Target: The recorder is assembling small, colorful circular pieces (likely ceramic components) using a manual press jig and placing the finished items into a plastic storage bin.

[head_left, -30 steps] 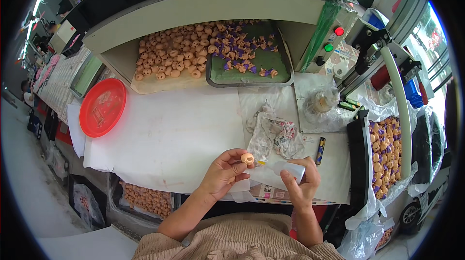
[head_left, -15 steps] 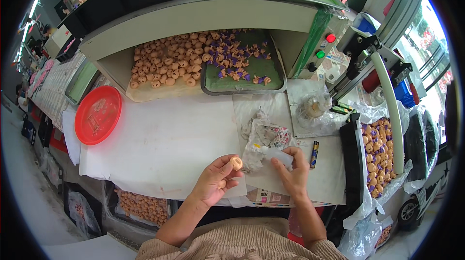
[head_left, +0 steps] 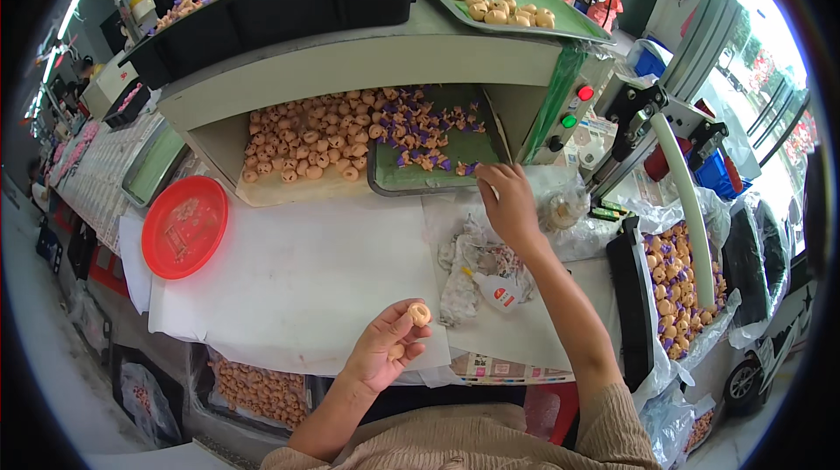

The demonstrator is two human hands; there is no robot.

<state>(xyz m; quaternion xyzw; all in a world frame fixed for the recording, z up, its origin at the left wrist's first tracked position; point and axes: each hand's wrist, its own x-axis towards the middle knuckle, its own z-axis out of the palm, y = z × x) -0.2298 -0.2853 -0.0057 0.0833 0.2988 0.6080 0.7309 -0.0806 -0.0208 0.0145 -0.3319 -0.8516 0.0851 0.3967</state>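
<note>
Reaching forward from the glue bottle (head_left: 497, 293), right hand (head_left: 507, 203) pinches purple pieces at the green tray's (head_left: 429, 179) near edge while left hand (head_left: 389, 347) grips a tan ring-shaped piece (head_left: 419, 313) over open white paper (head_left: 297, 269).

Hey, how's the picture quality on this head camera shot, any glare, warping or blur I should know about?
Head view: strong fisheye, so the shelf edge bows and a black rim rings the frame; daylight blows out the windows at upper right; the white paper is evenly lit with soft shadows; the left hand with its tan piece and the right hand look sharp, with no clear motion blur.
</note>
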